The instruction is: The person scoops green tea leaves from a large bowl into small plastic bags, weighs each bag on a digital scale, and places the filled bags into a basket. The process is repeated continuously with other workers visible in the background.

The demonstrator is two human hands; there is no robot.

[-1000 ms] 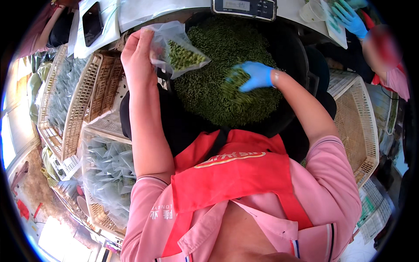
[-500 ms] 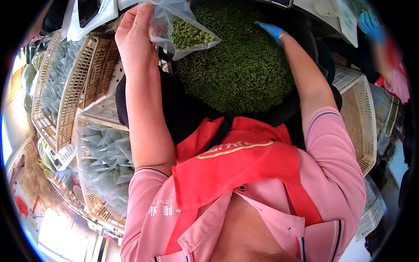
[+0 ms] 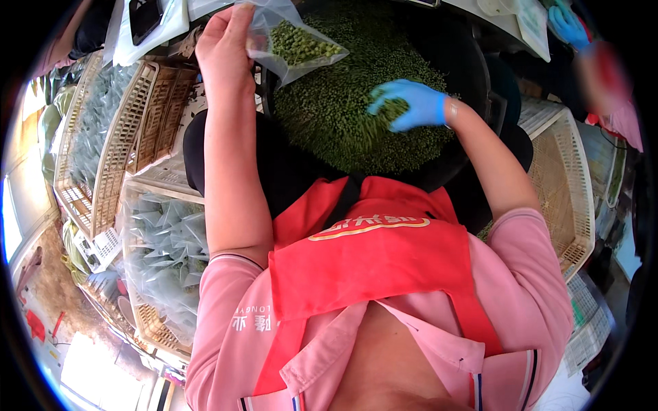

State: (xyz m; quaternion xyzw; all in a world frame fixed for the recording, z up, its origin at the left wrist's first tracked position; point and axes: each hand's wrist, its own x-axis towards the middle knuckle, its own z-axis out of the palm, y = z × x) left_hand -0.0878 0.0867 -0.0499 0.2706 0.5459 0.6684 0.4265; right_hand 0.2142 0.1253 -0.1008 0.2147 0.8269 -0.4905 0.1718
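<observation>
My bare left hand (image 3: 228,44) pinches the top of a clear plastic bag (image 3: 277,67) at the upper left. Small round green berries, which look like green peppercorns (image 3: 305,45), lie inside the bag, which hangs tilted over a large heap of the same green peppercorns (image 3: 329,130). The heap fills a dark round tub (image 3: 480,68) in front of me. Wearing a blue glove, my right hand (image 3: 418,106) is curled around a clump of peppercorns (image 3: 392,109) above the right part of the heap; its motion blurs the fingers slightly.
Crates (image 3: 113,130) of filled clear bags stand at my left, one (image 3: 164,185) close by my thigh. At my right is another pale crate (image 3: 565,185). A phone (image 3: 145,19) lies at the upper left. A co-worker's blue-gloved hand (image 3: 567,26) shows at the upper right.
My right hand has moved left and nearer from the heap's far right side, and now holds a clump of peppercorns. The left hand and bag have shifted slightly right.
</observation>
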